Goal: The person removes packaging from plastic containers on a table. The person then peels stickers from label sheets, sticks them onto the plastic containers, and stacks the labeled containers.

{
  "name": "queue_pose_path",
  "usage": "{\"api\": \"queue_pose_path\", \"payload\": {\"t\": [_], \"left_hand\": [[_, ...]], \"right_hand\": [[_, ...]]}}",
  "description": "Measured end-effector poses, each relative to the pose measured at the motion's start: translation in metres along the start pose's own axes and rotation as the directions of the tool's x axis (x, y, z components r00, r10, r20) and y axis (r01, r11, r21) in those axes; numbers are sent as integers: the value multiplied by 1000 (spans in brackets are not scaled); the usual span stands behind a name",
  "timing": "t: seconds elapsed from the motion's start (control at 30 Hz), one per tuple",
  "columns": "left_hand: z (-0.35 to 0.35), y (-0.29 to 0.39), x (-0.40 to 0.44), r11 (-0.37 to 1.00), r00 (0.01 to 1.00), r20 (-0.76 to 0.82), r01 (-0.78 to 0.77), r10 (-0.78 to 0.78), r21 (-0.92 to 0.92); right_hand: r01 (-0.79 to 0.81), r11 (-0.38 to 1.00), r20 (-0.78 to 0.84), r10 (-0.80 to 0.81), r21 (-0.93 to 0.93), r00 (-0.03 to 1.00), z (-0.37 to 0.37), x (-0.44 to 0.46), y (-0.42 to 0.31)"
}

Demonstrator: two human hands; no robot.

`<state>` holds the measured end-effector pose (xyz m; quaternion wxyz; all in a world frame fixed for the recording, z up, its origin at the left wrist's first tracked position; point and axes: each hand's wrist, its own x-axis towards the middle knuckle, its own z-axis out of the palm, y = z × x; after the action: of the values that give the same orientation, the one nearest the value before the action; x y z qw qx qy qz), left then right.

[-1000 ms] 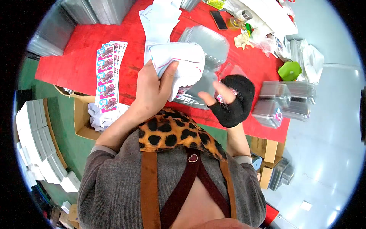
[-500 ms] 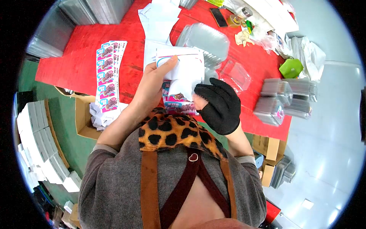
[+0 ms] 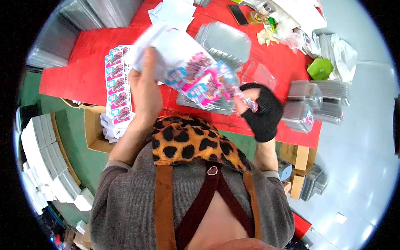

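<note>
1 sticker sheet is over a clear container; the left hand grips its white backing, the gloved right hand seemingly pinches a blurred sticker. Steady tension, edge-only touches should prevent creases.

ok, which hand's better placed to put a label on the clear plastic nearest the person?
Probably right: a printed label shows, blurred, at the right hand, close to the clear plastic. The left hand is busy holding label sheets.
</note>
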<state>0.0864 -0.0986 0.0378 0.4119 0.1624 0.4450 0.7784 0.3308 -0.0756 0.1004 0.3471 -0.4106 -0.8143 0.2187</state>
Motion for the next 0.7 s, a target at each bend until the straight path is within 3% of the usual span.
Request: {"api": "queue_pose_path", "payload": {"t": [0.07,0.13,0.27,0.33,0.4,0.53,0.6,0.7], "left_hand": [[-12,10,14,999,995,-86,-51,50,-6],[-27,17,25,993,988,-107,-114,114,10],[-40,31,25,981,986,-87,-126,140,147],[-49,31,25,960,986,-31,-149,161,236],[-51,33,23,951,990,-29,-123,136,283],[-54,27,23,969,989,-44,-132,144,211],[-56,24,24,971,992,-29,-116,125,209],[-62,21,29,981,998,-50,36,-27,190]], "right_hand": [[-263,884,45,267,386,963,-13,4,23],[-466,832,113,454,302,884,-22,13,31],[-352,924,218,317,148,923,-5,12,82],[-404,914,261,386,18,885,9,11,96],[-403,913,301,369,60,880,21,12,103],[-425,887,310,359,181,880,32,14,103],[-453,878,329,386,156,862,32,19,89],[-375,926,282,372,-45,884,39,19,89]]}}
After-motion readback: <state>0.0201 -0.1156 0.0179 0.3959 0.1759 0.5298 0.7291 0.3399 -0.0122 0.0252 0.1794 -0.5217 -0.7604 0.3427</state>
